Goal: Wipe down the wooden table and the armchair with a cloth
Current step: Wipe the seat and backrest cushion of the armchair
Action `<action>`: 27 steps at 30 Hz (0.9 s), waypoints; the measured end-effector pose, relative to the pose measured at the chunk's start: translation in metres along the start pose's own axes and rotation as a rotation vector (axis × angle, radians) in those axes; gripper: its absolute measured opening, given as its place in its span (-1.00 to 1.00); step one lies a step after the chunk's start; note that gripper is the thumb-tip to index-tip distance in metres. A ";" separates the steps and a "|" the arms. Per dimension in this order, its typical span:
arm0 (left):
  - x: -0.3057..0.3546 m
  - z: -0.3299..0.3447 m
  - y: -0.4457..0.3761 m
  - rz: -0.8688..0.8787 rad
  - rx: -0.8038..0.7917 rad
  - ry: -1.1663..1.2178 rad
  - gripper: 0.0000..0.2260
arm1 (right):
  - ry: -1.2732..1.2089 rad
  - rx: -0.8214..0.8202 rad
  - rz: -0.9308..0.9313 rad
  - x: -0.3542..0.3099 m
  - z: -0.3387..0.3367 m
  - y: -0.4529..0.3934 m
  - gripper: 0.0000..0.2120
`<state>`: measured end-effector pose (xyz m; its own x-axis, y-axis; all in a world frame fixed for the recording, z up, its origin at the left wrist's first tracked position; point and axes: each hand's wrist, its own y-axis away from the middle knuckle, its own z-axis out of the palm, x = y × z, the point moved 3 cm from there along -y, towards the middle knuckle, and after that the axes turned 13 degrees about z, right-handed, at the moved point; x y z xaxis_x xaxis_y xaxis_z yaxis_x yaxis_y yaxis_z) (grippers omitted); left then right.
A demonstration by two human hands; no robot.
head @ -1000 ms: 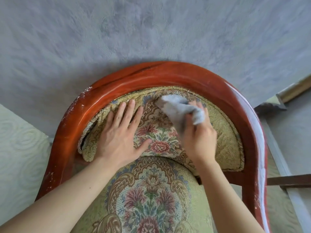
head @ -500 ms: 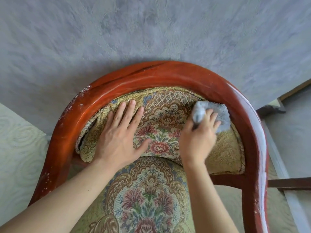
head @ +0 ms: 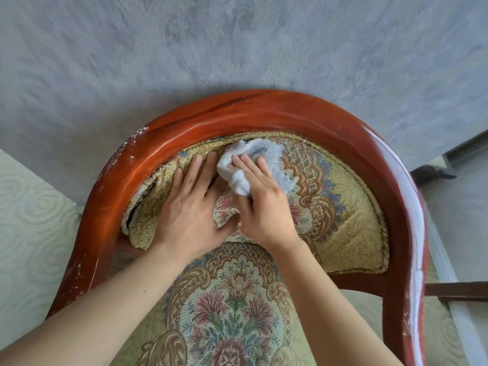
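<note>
Cloth swept back leftward; my right hand bunches it, left hand flat (bracing) on the armchair upholstery.

1. One view only, head-worn; nothing to pair it with, so no shared region.
2. Looks steeply down and forward from above the armchair, whose curved wooden back rail arches just beyond the fingertips.
3. Both forearms enter from the bottom edge and converge mid-frame; the left hand and the right hand sit close to the lens, near frame centre.
4. The cloth lies at the right hand's fingertips, central in the frame.
5. Wide-angle bend: the rail bows, and edges right of the right hand lean.
6. Grey wall fills the frame beyond the hands; pale patterned floor left of the left hand.
</note>
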<state>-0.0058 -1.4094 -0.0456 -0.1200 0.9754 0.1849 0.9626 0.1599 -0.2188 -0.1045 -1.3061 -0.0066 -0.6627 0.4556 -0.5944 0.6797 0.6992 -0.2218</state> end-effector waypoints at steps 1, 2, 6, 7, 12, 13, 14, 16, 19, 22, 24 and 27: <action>0.000 0.001 0.000 0.002 0.001 -0.014 -0.20 | -0.093 0.037 0.102 0.002 -0.010 0.007 -0.72; -0.001 0.002 0.001 0.004 0.000 -0.030 -0.20 | -0.235 0.119 0.234 0.006 -0.021 0.015 -0.69; -0.002 0.005 0.002 0.012 -0.014 -0.073 -0.20 | -0.748 0.703 0.640 0.026 -0.076 0.052 -0.62; -0.002 0.006 0.002 0.009 -0.020 -0.078 -0.20 | -0.823 0.836 0.683 0.032 -0.089 0.059 -0.63; -0.002 0.008 0.001 -0.002 -0.014 -0.073 -0.21 | -0.487 0.920 0.706 0.041 -0.111 0.067 -0.37; -0.002 0.008 0.001 0.002 -0.014 -0.066 -0.21 | -0.338 0.870 0.746 0.043 -0.105 0.060 -0.33; -0.003 0.008 0.002 0.005 -0.016 -0.059 -0.21 | -0.221 0.815 0.785 0.046 -0.094 0.051 -0.35; -0.004 0.008 0.002 0.010 -0.022 -0.056 -0.21 | -0.078 0.733 0.807 0.047 -0.070 0.032 -0.49; -0.004 0.007 0.002 0.017 -0.020 -0.055 -0.21 | 0.018 0.784 0.655 0.036 -0.046 0.013 -0.64; -0.003 0.006 0.002 0.019 -0.025 -0.076 -0.20 | 0.092 0.662 0.398 0.025 -0.026 0.000 -0.65; -0.003 0.005 0.002 0.025 -0.030 -0.083 -0.19 | 0.109 0.511 0.233 0.017 -0.013 -0.010 -0.63; -0.003 0.004 0.001 0.025 -0.024 -0.099 -0.20 | 0.121 0.322 0.086 0.012 -0.013 -0.015 -0.64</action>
<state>-0.0051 -1.4115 -0.0505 -0.1182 0.9895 0.0837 0.9710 0.1328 -0.1987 -0.1265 -1.3044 -0.0004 -0.6183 0.5804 -0.5299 0.7860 0.4547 -0.4189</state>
